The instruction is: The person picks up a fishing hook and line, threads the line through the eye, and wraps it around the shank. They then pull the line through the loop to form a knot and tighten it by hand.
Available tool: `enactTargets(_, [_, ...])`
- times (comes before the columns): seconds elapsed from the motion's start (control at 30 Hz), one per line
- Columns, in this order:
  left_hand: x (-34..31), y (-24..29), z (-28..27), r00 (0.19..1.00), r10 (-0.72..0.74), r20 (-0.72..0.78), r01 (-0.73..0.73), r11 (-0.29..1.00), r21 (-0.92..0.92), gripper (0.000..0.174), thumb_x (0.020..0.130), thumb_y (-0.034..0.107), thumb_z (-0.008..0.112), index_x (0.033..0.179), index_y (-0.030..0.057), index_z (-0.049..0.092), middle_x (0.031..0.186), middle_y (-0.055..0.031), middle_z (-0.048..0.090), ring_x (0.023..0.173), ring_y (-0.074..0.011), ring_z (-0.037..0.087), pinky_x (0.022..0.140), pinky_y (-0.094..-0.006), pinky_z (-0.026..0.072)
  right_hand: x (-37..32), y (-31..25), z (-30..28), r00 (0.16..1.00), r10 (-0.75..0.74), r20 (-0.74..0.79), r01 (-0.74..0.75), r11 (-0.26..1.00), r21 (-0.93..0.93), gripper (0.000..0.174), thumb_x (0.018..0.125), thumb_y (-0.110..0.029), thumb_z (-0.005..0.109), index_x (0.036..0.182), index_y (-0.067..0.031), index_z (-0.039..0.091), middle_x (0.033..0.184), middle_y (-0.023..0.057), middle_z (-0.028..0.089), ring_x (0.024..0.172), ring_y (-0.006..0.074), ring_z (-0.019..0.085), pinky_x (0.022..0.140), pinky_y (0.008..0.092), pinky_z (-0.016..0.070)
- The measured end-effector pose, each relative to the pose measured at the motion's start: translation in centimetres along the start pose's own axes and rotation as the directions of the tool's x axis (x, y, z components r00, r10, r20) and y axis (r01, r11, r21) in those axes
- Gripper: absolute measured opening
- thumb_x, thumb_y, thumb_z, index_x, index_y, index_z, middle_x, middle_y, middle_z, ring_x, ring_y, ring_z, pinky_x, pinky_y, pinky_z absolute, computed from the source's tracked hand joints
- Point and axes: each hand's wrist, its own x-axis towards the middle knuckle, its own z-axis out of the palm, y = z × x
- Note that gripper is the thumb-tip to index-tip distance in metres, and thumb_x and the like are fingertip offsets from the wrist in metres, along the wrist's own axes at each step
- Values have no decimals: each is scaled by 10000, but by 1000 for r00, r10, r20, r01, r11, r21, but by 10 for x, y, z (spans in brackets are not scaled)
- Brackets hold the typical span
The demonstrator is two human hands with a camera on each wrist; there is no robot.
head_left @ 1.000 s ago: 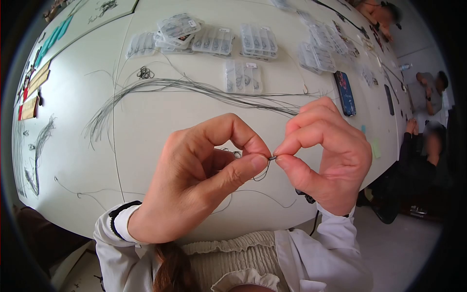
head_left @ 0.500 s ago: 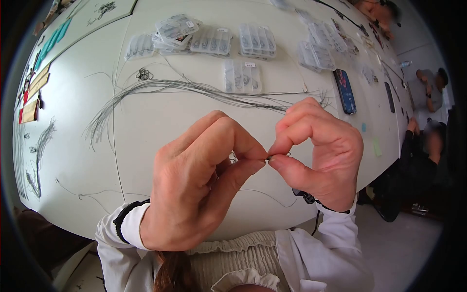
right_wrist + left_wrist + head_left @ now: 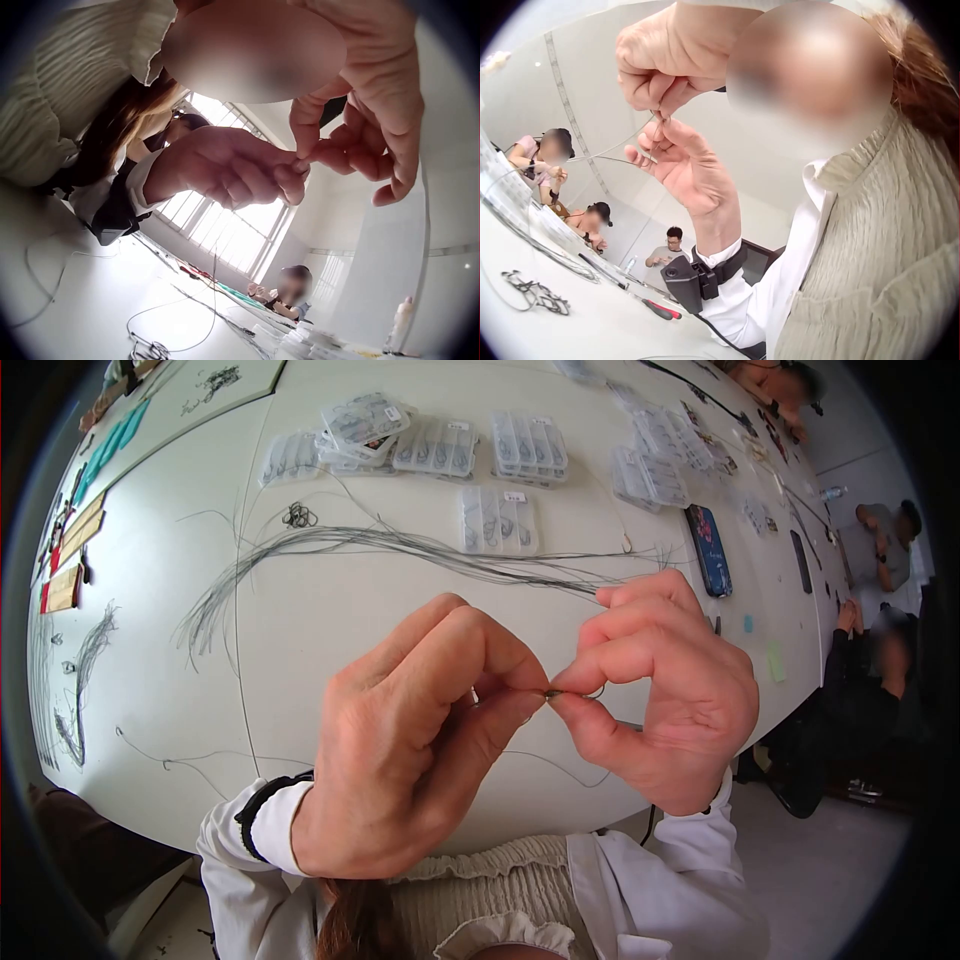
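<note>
Both hands meet over the table's near part, fingertips almost together. The left hand [image 3: 415,745] pinches one end of a small dark fish hook [image 3: 553,694] between thumb and bent index finger. At its other end, the thumb and index finger of the right hand [image 3: 690,705] pinch it too, the other fingers spread loosely. A thin curve shows just behind the right fingertips; most of the hook is covered by fingers. In the left wrist view, thin line runs out from the pinched fingertips [image 3: 660,114] past the open right palm.
A long bundle of thin dark lines [image 3: 400,542] lies beyond the hands, beside a small dark heap [image 3: 298,515]. Clear compartment boxes [image 3: 500,520] of hooks stand farther back. A blue case [image 3: 709,550] lies at right. Red-handled cutters [image 3: 660,309] lie on the table. Other people sit around.
The left hand has turned, its thumb drawing in under the index finger. The right hand shifted left, then slightly back right with fingers spreading. The small hook stays pinched between both.
</note>
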Motion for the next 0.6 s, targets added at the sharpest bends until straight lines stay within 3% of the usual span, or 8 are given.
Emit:
enactTargets(0.2, [0, 0, 5, 997, 55, -45, -50, 994, 101, 101, 757, -104, 540, 797, -16, 510, 713, -47, 483, 566, -88, 426, 505, -208, 339, 0, -2, 0, 998, -63, -26, 60, 993, -106, 225, 491, 32, 706, 691, -43, 637, 715, 50, 579, 674, 209, 496, 769, 419, 436])
enactTargets(0.27, [0, -1, 6, 986, 142, -92, -123, 975, 186, 115, 746, -108, 552, 798, -15, 507, 695, -48, 482, 547, -92, 416, 482, -217, 325, 2, -1, -2, 998, -68, -18, 66, 992, -106, 224, 492, 34, 706, 692, -38, 637, 717, 48, 580, 679, 208, 498, 774, 414, 433])
enactTargets(0.33, [0, -2, 6, 983, 151, -105, -129, 973, 193, 125, 737, -112, 558, 797, -14, 508, 694, -48, 484, 546, -95, 415, 476, -220, 319, 5, 0, -5, 999, 16, 29, -18, 998, 55, 219, 489, 36, 703, 687, -28, 634, 727, 42, 583, 695, 202, 503, 787, 395, 420])
enactTargets(0.6, [1, 1, 7, 972, 213, -102, -177, 944, 279, 155, 694, -116, 589, 771, 1, 524, 661, -39, 488, 519, -106, 398, 463, -231, 304, 5, 4, -3, 998, 49, 49, -56, 989, 139, 195, 497, 30, 694, 669, -27, 620, 679, 33, 575, 710, 191, 507, 792, 375, 404])
